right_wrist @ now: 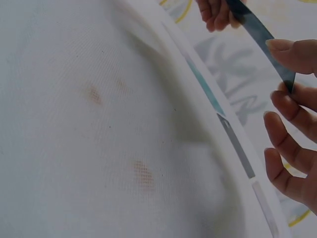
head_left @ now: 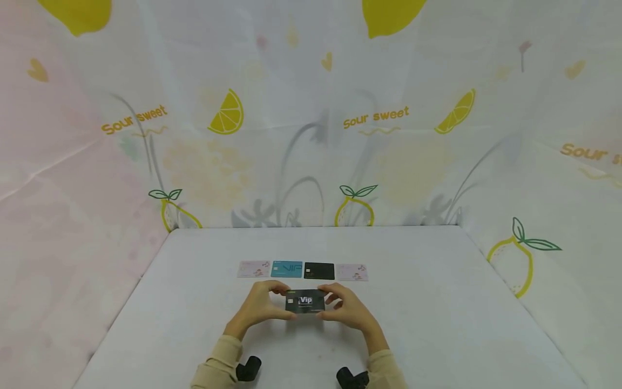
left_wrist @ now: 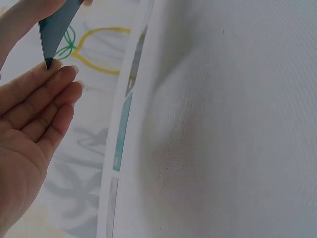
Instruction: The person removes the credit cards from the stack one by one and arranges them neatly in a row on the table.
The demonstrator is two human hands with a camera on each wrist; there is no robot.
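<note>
A dark VIP card (head_left: pixel 305 301) with a chip and white lettering is held up above the white table, its face toward the head camera. My left hand (head_left: pixel 264 302) pinches its left end between thumb and fingers. At the other end my right hand (head_left: pixel 346 308) pinches it the same way. In the left wrist view the card (left_wrist: pixel 57 29) appears as a dark wedge between thumb and fingertips. The right wrist view shows the card (right_wrist: pixel 262 39) nearly edge-on, slightly bowed, with the right hand's other fingers (right_wrist: pixel 285 134) spread below it.
Beyond the hands lies a row of cards: a pink one (head_left: pixel 254 269), a blue VIP card (head_left: pixel 286 269), a black card (head_left: pixel 319 270) and another pink one (head_left: pixel 352 272). The white table (head_left: pixel 427 302) meets a lemon-printed cloth (head_left: pixel 291 162) at its back and sides.
</note>
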